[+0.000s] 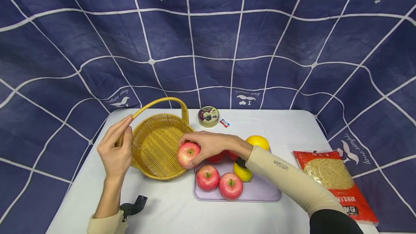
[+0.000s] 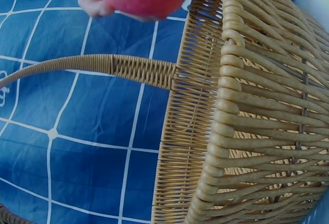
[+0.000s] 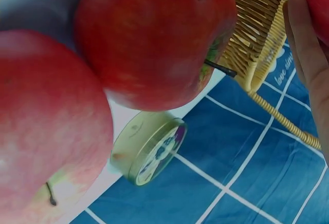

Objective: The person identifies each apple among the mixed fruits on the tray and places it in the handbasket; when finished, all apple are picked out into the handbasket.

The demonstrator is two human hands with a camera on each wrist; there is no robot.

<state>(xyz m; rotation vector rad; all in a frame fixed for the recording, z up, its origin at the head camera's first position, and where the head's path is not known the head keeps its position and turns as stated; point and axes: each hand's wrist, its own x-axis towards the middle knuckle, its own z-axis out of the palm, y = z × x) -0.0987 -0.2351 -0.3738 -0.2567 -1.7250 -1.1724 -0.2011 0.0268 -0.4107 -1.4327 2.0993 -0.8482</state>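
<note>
Right hand (image 1: 208, 145) — fingers curled over a red apple (image 1: 187, 153), holding it at the near right rim of the basket (image 1: 156, 147), just above the edge; a grip from the top would leave the underside free for setting down.

Left hand (image 1: 117, 151) — fingers closed round the left end of the basket handle (image 1: 162, 101), seemingly steadying the basket, which looks tipped toward the apple.

Tray (image 1: 260, 190) — lilac, just right of the basket; bears two more red apples (image 1: 208, 177) at its near edge, a lemon (image 1: 243, 172) and an orange (image 1: 257, 142) behind the sleeve.

Round tin (image 1: 208, 116) — far side of the table (image 1: 175, 208).

Red packet (image 1: 334, 183) — right, well apart.
</note>
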